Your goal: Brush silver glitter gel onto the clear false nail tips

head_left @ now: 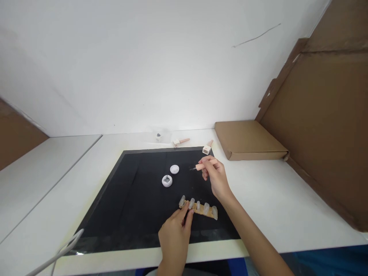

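My left hand (174, 234) grips the left part of a tan strip (211, 216) between thumb and fingers. Several translucent nail tips (206, 208) stand along that strip. Above it, my right hand (214, 172) pinches a thin brush (201, 166) with a peach handle, its dark tip pointing left over the black mat (138, 207). The tip touches nothing that I can see. Left of the brush sits a small open white jar (167, 181) with grey, silvery contents. Just behind the jar lies a round white lid (174, 169).
Two white square pieces with peach stems lie at the back, one at the middle (181, 142) and one to the right (207, 148). A clear bag (158, 137) lies near the wall. A flat cardboard box (250, 140) is at right; a white cable (60, 253) crosses front left.
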`<action>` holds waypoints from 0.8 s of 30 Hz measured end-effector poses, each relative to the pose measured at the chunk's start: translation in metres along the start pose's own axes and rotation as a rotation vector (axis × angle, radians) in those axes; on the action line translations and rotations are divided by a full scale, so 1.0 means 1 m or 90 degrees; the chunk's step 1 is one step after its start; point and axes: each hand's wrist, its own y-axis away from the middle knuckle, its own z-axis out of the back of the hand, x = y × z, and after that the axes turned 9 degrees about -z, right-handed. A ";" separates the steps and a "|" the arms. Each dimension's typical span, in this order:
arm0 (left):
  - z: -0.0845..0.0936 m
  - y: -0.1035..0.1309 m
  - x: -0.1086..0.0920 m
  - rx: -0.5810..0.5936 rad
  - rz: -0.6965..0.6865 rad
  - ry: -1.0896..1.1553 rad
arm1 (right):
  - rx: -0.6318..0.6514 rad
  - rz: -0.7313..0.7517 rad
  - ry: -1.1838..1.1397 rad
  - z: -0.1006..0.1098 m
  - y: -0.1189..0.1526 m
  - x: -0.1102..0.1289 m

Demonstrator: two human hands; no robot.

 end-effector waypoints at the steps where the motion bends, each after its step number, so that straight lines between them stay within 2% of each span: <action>1: 0.001 -0.001 -0.002 0.014 0.003 -0.003 | 0.000 0.000 0.004 0.000 0.000 0.000; 5: 0.001 -0.004 -0.005 0.042 -0.002 -0.014 | 0.003 0.000 0.018 -0.001 0.001 0.000; 13: -0.005 -0.004 0.001 -0.035 -0.089 -0.035 | 0.008 0.010 0.043 -0.001 0.000 -0.002; 17: -0.008 -0.004 0.003 -0.064 -0.105 -0.034 | 0.005 0.011 0.051 -0.001 0.000 -0.002; 24: -0.013 -0.002 0.004 -0.065 -0.104 0.004 | 0.010 0.015 0.058 -0.001 -0.001 -0.005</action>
